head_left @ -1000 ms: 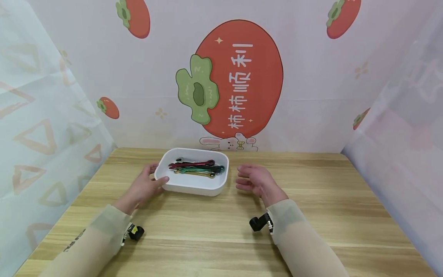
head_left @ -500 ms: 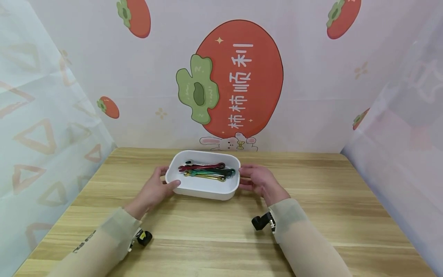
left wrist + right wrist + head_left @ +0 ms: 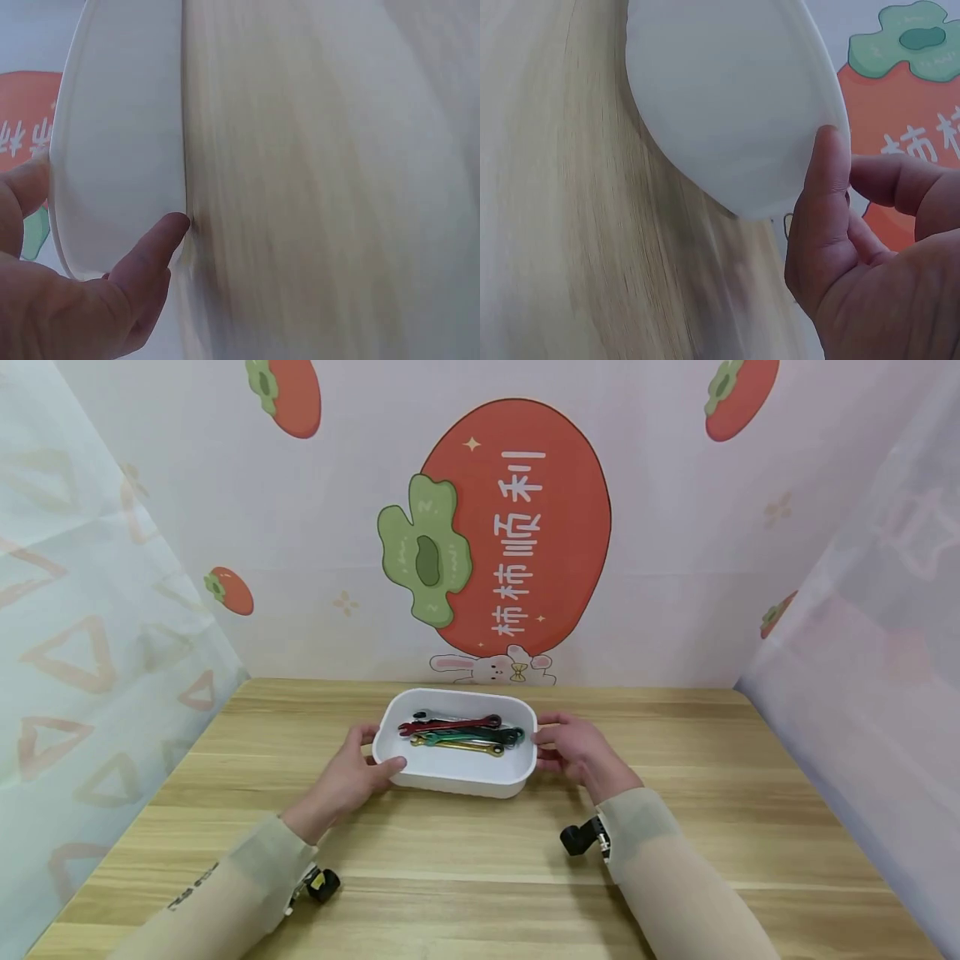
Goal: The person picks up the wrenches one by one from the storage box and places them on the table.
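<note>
A white plastic box [image 3: 457, 781] with rounded corners stands on the wooden table, holding several combination wrenches, among them a red wrench [image 3: 450, 725], a green wrench [image 3: 457, 737] and a gold wrench [image 3: 459, 745]. My left hand [image 3: 348, 777] grips its left end, thumb over the front corner of the rim and other fingers along the outer side. At the opposite end, my right hand [image 3: 581, 752] holds the side wall, its fingertips at the rim. In the right wrist view, fingers [image 3: 829, 161] lie against the outer wall, close below the rim.
Wood-grain table [image 3: 465, 877] extends in front of the box and to both sides. Behind it rises a backdrop [image 3: 660, 610] printed with persimmons. White sheets [image 3: 97, 635] hang along the left and right edges. Small black cameras [image 3: 322, 885] sit at both wrists.
The box with its wrenches has moved right and slightly towards me, carried along by my left hand. My right hand, earlier apart from the box, now meets its right end and has shifted slightly right.
</note>
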